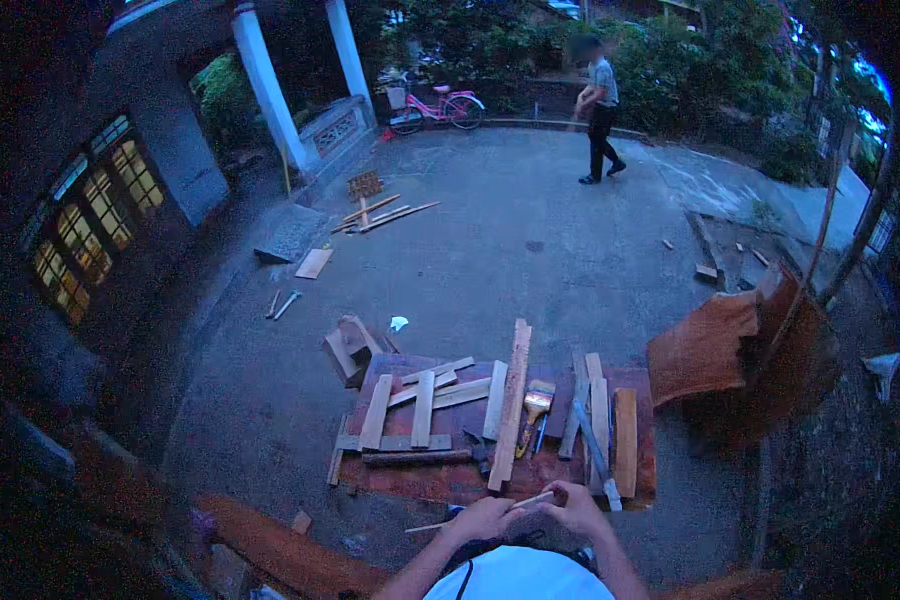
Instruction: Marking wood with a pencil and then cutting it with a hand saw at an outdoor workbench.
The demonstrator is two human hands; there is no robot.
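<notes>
Close to my body, both hands are at a thin pale wooden strip (pixel 532 499). My left hand (pixel 482 521) is closed on it, and the fingers of my right hand (pixel 576 511) pinch near its other end. A thin pale length (pixel 425 528) shows left of my left hand; whether it belongs to the same strip I cannot tell. Just beyond my hands is a reddish-brown work board (pixel 460 485). On it lie a long rough-edged plank (pixel 511 405), a paintbrush (pixel 536 408), a hammer (pixel 481 450), several short pale slats (pixel 423 410) and a thick wooden block (pixel 625 442).
Wood blocks (pixel 350 348) stand at the board's far left corner. A large curved brown sheet (pixel 705 345) rises on the right. Farther off are a hammer (pixel 287 304), loose sticks (pixel 385 215), a pink bicycle (pixel 440 106) and another person (pixel 600 110) on the concrete yard.
</notes>
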